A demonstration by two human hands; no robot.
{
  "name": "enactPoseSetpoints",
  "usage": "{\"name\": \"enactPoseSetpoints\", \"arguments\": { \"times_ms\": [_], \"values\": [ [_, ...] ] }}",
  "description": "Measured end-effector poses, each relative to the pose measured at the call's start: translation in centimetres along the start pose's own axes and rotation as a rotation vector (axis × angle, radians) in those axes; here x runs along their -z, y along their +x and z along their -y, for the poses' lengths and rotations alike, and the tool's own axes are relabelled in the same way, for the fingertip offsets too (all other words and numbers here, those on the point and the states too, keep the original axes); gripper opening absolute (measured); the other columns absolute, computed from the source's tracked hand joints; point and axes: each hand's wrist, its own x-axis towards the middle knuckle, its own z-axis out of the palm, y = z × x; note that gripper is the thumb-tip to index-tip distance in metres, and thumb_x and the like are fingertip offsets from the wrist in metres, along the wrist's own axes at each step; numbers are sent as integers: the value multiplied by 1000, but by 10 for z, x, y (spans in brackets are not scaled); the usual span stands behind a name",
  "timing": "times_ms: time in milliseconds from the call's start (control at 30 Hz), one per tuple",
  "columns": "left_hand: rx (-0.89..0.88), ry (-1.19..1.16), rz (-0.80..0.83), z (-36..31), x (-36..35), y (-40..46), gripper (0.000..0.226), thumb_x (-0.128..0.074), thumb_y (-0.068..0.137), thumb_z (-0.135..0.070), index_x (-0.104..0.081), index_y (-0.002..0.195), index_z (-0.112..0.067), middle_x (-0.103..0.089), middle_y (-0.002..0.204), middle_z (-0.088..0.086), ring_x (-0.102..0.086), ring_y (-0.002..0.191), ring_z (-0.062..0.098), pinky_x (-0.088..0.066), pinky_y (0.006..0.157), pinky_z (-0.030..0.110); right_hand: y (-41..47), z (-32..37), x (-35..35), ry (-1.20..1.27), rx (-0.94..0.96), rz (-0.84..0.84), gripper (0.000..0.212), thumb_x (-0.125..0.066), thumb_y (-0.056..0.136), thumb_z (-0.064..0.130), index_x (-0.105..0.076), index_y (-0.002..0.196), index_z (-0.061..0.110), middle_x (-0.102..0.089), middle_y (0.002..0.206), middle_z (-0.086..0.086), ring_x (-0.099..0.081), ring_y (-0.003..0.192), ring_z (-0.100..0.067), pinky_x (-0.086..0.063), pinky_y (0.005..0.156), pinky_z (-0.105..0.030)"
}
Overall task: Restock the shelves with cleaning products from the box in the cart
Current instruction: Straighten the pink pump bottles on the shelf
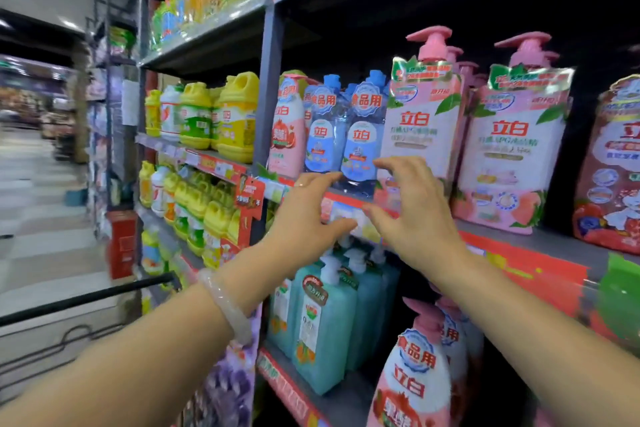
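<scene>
Here we read the scene from left to right. At far left the aisle is blurred, and only the black cart handle [86, 298] shows; the cart's box lies outside the frame. Next come yellow jugs [239, 118] on the shelf. Our left hand [304, 218], with a pale bracelet [227, 305] at the wrist, reaches toward the blue bottles [360, 139] standing on the shelf edge [533, 239]; its fingers are spread and grasp nothing. Our right hand [412, 215] is likewise released, fingers loosely curved just before the blue bottles and the pink pump bottle [420, 125]. Actual contact cannot be determined. Label print is mostly unreadable. The rightmost red pack [613, 177] is cut off.
</scene>
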Motion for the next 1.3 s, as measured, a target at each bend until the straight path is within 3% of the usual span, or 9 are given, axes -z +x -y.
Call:
{"name": "enactPoseSetpoints", "arguments": {
  "times_ms": [133,333,500,633,767,900,1033,1133,1300],
  "values": [
    [145,236,91,37,30,-79,78,-77,76,-28,-37,143,-12,-38,142,11,-38,130,23,-22,101,17,-45,29,-46,221,-101,526,66,-78,74,21,-46,131,9,-48,124,-10,-46,116,-22,-30,89,-19],
    [462,539,278,80,80,-230,82,-80,72,-30,-41,141,-9,-42,140,19,-42,128,33,-32,106,33,-165,108,-131,388,7,1062,86,-80,72,29,-34,142,9,-38,142,-14,-37,131,-25,-29,102,-25],
    [801,706,332,88,110,-357,81,-77,75,-32,-38,143,-11,-40,142,15,-40,129,32,-33,107,34,-274,156,-173,326,134,1378,86,-83,65,38,-38,132,7,-40,136,-16,-40,126,-29,-35,99,-30],
    [1057,693,437,89,94,-443,84,-74,78,-35,-29,146,-12,-34,146,14,-35,132,31,-31,107,33,-340,173,-186,243,152,1598,85,-81,67,39,-35,131,8,-38,136,-16,-40,127,-35,-39,103,-37],
    [1200,664,569,97,52,-497,83,-71,77,-45,-31,141,-13,-35,144,9,-36,130,28,-37,105,37,-377,189,-195,287,95,1698,98,-83,65,38,-26,141,13,-35,137,-13,-38,128,-34,-37,106,-39],
    [1302,520,557,106,14,-516,88,-76,69,-51,-35,137,-13,-45,134,8,-45,121,27,-43,99,37,-389,192,-205,260,92,1619,96,-81,68,39,-26,142,15,-31,138,-13,-31,130,-33,-31,107,-38],
    [1423,149,262,114,-8,-515,83,-85,62,-35,-41,129,-16,-59,121,1,-58,110,19,-49,89,28,-391,188,-215,256,51,1627,101,-83,63,43,-27,143,17,-29,134,-10,-32,129,-32,-34,107,-40],
    [1487,69,85,119,-18,-512,76,-87,61,-29,-42,121,-14,-60,110,-3,-61,104,19,-51,82,27,-396,194,-220,248,66,1604,95,-84,61,43,-31,136,19,-27,131,-10,-35,125,-33,-37,106,-45],
    [1599,-53,-75,128,-21,-520,73,-90,55,-23,-43,110,-14,-63,106,0,-64,96,20,-56,82,41,-402,202,-224,360,-23,1551,82,-83,61,45,-40,125,17,-29,121,-6,-41,116,-29,-42,100,-44]
  ]
}}
